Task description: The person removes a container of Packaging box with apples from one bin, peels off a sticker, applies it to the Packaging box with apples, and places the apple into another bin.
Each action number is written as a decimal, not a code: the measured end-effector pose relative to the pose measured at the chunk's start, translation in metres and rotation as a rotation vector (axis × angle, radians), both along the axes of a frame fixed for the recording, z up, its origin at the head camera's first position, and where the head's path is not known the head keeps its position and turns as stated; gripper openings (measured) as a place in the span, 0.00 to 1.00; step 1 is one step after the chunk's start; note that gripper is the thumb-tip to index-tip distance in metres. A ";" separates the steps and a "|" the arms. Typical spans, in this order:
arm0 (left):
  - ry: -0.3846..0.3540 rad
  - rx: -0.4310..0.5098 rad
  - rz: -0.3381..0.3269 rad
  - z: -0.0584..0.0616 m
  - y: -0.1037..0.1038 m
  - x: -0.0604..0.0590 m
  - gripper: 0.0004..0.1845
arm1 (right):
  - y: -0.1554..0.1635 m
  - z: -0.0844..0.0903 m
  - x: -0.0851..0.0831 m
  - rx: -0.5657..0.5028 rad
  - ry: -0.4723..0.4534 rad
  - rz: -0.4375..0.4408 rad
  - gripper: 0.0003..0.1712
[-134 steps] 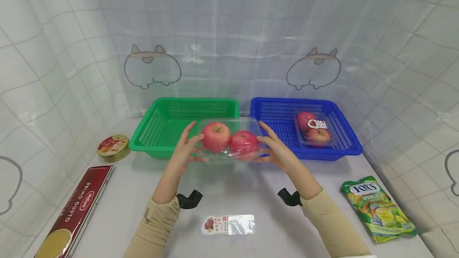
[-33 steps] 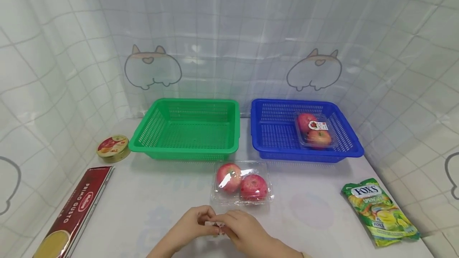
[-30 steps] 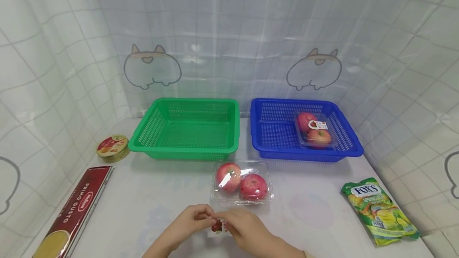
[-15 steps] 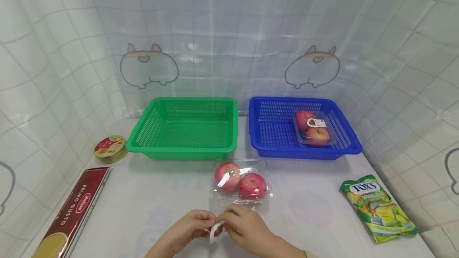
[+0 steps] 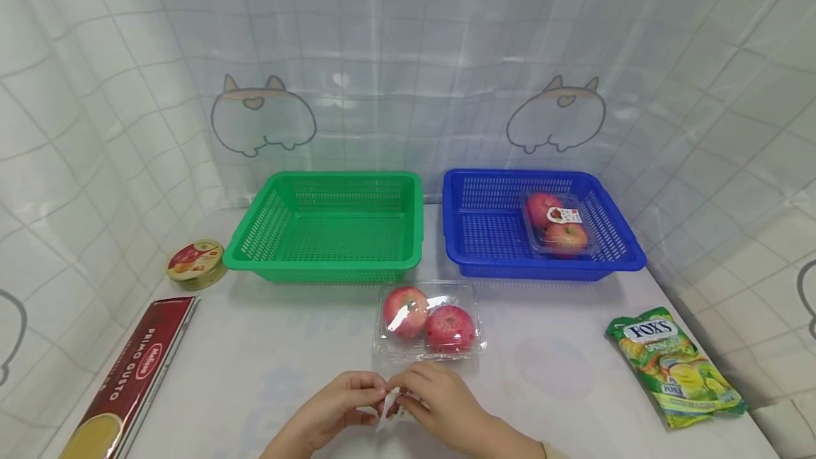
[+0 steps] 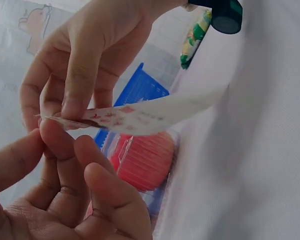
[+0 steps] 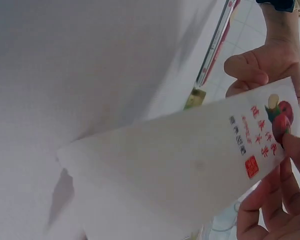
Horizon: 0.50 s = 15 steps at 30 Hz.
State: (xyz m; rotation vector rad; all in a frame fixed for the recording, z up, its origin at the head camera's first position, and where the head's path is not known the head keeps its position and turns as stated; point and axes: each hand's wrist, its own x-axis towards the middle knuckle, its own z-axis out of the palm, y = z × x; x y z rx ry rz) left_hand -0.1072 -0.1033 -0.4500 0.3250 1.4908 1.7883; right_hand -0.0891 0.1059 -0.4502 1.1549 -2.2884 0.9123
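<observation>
A clear apple box (image 5: 429, 319) stands just ahead of the hands (image 5: 395, 409), blocking forward reach.

My left hand (image 5: 331, 409) and right hand (image 5: 440, 409) meet at the near table edge, pinching a label (image 5: 390, 409) between them. Just beyond them lies an apple box (image 5: 428, 319). Farther off, one basket (image 5: 325, 227) sits ahead-left, another basket (image 5: 542, 227) ahead-right, holding a second apple box (image 5: 559, 225). A tin (image 5: 196, 263) and pasta box (image 5: 130, 374) lie far left; a candy bag (image 5: 676, 368) far right.
</observation>
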 end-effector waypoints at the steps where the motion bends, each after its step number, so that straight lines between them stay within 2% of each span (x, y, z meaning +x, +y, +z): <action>1: -0.001 0.006 -0.008 0.000 0.000 0.000 0.08 | 0.000 0.000 0.000 0.001 0.012 -0.008 0.13; 3: -0.004 0.011 -0.021 0.001 0.001 0.000 0.08 | 0.000 0.000 -0.001 -0.005 0.047 -0.018 0.12; 8: -0.011 -0.022 0.007 0.005 0.003 0.001 0.10 | 0.000 0.002 -0.001 -0.041 0.019 -0.032 0.08; 12: 0.000 -0.063 0.030 0.008 0.006 0.001 0.10 | 0.000 0.005 -0.001 -0.042 -0.055 -0.066 0.10; 15: 0.025 -0.100 0.053 0.011 0.008 -0.001 0.10 | 0.001 0.009 -0.001 -0.025 -0.147 -0.101 0.14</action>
